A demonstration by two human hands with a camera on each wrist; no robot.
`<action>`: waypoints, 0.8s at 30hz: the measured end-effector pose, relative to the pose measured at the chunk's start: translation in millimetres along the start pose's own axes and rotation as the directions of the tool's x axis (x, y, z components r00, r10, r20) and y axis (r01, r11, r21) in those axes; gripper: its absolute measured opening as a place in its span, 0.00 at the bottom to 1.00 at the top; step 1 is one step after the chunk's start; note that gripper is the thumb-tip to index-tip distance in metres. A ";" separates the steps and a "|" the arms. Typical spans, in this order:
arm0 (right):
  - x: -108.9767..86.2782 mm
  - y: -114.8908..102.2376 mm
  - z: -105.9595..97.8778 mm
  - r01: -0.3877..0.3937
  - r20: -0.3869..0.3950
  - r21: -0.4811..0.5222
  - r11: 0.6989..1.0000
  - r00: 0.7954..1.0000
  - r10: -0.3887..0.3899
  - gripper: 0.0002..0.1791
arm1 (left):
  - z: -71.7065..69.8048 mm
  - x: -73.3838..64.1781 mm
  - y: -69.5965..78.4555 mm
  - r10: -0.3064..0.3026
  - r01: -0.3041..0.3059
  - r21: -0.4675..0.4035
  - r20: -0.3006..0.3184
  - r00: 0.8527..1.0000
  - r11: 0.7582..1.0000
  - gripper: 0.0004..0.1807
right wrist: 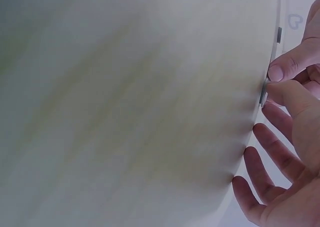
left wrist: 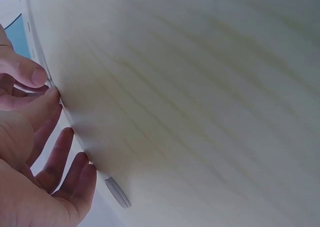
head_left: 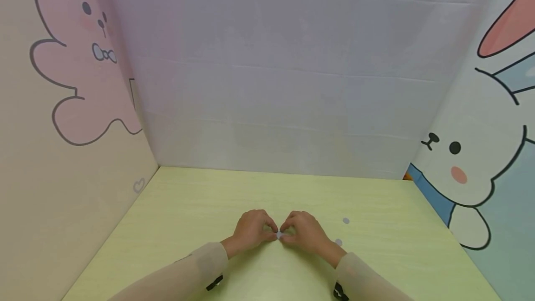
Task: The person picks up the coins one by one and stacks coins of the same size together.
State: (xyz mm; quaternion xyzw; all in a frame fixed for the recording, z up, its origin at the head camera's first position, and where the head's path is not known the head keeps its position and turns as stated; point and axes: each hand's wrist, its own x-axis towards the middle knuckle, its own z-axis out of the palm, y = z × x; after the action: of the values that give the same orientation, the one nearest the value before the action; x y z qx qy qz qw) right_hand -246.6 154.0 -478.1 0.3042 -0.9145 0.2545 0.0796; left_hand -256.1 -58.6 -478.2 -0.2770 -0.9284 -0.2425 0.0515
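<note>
A: What markings are you noticing?

B: A thin dark mark is running along the left sleeve, too small for reading. Taking the pale disc as the clock's centre, a pink animal with a bow tie is showing on the wall at ten o'clock, a heart outline is sitting between nine and ten, and a white rabbit is facing in from two.

A: Where is that disc lying, and who is holding it?

B: It's sitting low over the yellow-green table, between the fingertips. From nine o'clock the left hand is pinching it; from three, the right hand is doing the same. Each thumb and forefinger is nearly closing, leaving only the disc's thickness.

A: And the other fingers?

B: On both hands they're fanning out loosely, their tips seeming to touch the table.

A: Any more discs?

B: Two are lying flat: a far disc towards half past two, and a near disc just past three, beside the right wrist.
</note>
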 end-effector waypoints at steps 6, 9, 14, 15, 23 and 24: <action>-1.1 4.1 0.9 0.009 -0.006 -0.007 1.000 1.000 -0.009 0.06 | -1.4 -0.5 1.4 0.001 -0.001 -0.003 -0.006 1.000 1.000 0.04; -1.9 5.7 1.7 0.014 -0.012 -0.010 1.000 1.000 -0.014 0.06 | -2.5 -1.0 2.6 -0.003 0.004 -0.016 0.001 1.000 1.000 0.04; -2.0 6.4 3.4 0.027 -0.023 -0.012 1.000 0.999 -0.027 0.05 | -4.4 -1.6 4.4 -0.011 0.011 -0.018 0.010 1.000 1.000 0.04; -1.8 6.3 3.8 0.027 -0.024 -0.013 1.000 0.999 -0.027 0.05 | -4.6 -1.6 4.5 -0.012 0.012 -0.018 0.011 1.000 1.000 0.04; -1.2 5.3 3.9 0.014 -0.028 -0.012 1.000 1.000 -0.014 0.05 | -3.8 -0.9 3.1 -0.006 0.006 -0.016 0.007 1.000 1.000 0.05; -1.3 5.2 3.9 0.012 -0.028 -0.012 1.000 1.000 -0.012 0.05 | -3.5 -0.7 2.6 -0.003 0.003 -0.009 0.007 1.000 1.000 0.05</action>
State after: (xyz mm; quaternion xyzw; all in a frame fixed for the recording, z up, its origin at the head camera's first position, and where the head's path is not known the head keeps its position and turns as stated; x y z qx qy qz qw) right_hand -248.7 156.2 -484.0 0.3055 -0.9130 0.2528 0.0957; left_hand -254.3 -58.8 -474.1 -0.2768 -0.9278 -0.2458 0.0467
